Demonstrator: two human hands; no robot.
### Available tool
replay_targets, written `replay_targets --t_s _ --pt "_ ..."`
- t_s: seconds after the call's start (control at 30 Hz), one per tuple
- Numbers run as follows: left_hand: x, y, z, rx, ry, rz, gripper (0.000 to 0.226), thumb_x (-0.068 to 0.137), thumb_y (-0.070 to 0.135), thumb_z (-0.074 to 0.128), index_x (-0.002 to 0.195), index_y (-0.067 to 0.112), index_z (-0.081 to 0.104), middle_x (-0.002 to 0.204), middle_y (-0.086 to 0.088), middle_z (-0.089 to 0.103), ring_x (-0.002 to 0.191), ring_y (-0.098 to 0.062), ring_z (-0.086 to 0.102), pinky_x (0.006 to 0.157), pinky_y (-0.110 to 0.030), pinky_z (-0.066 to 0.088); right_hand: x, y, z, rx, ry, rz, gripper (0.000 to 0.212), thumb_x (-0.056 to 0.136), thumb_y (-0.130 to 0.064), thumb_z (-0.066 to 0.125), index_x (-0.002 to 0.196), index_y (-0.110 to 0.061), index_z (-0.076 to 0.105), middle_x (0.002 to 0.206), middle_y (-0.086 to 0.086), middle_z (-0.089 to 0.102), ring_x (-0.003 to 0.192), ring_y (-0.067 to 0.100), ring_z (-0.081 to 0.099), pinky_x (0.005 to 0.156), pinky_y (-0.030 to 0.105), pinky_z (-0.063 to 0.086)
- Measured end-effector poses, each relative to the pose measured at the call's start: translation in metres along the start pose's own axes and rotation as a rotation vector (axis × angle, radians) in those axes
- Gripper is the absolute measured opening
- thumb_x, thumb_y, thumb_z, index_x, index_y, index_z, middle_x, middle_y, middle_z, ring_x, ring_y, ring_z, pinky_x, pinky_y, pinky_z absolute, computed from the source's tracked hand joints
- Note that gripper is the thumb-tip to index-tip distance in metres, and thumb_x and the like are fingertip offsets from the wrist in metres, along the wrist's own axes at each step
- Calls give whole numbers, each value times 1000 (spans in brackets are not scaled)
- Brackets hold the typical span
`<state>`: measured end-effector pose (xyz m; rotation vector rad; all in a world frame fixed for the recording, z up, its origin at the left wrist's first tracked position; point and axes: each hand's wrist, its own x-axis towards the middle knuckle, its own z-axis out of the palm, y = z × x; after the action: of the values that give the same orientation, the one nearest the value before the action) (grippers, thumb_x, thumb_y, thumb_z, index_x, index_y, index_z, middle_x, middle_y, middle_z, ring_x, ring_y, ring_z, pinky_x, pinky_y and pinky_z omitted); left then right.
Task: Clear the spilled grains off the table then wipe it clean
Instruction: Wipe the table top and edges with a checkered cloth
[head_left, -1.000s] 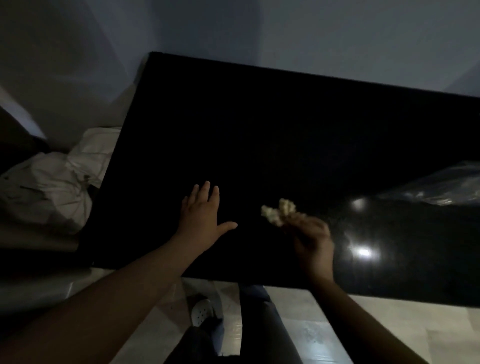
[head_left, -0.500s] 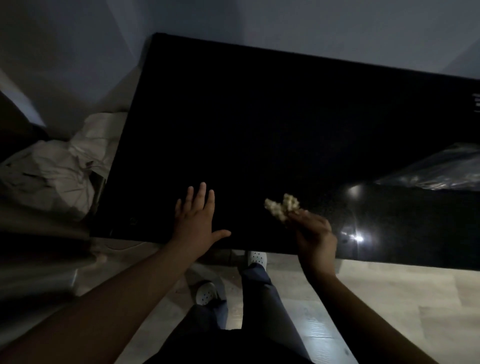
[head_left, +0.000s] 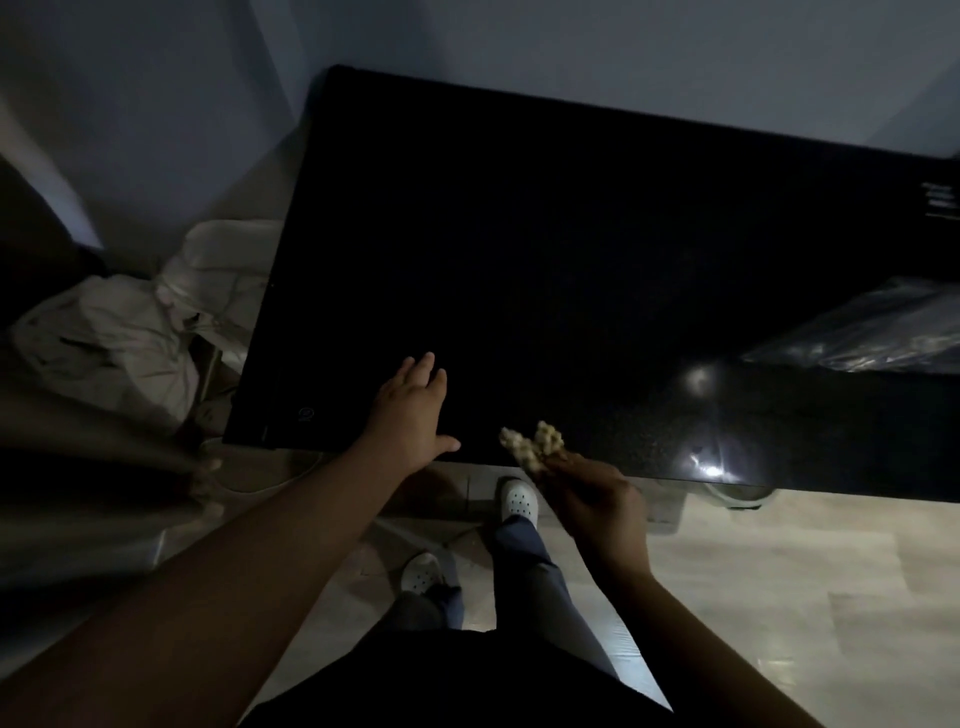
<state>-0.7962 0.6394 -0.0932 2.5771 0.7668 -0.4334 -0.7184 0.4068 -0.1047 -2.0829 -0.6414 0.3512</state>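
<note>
Worktop (head_left: 571, 234) runs away ahead of me: my left hand (head_left: 410, 415) lies open, flat at its near edge, my right hand (head_left: 597, 504) beside it pinches a pale wad (head_left: 535, 447), can't spot any grains tbh.

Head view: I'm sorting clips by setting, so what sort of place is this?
Likely a dim room in a home: a glossy black table set by a plain wall, a pale wood-look floor, and a heap of rumpled pale cloth beside the table's left end.
</note>
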Motion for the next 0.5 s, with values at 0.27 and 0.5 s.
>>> replay_targets --t_s 0.27,0.5 --pt "-14 -13 -19 -253 3 -13 70 89 39 62 147 13 32 156 -5 21 142 -23 21 114 -36 26 60 -28 -9 159 80 105 27 82 -14 74 104 -29 72 107 -6 70 99 10 67 86 42 57" --pt "22 -13 -52 -262 26 -82 70 89 43 61 147 15 32 156 -3 23 142 -24 20 115 -37 25 140 -46 -17 216 54 121 27 84 -8 71 107 -23 72 112 -3 70 103 5 65 93 34 54"
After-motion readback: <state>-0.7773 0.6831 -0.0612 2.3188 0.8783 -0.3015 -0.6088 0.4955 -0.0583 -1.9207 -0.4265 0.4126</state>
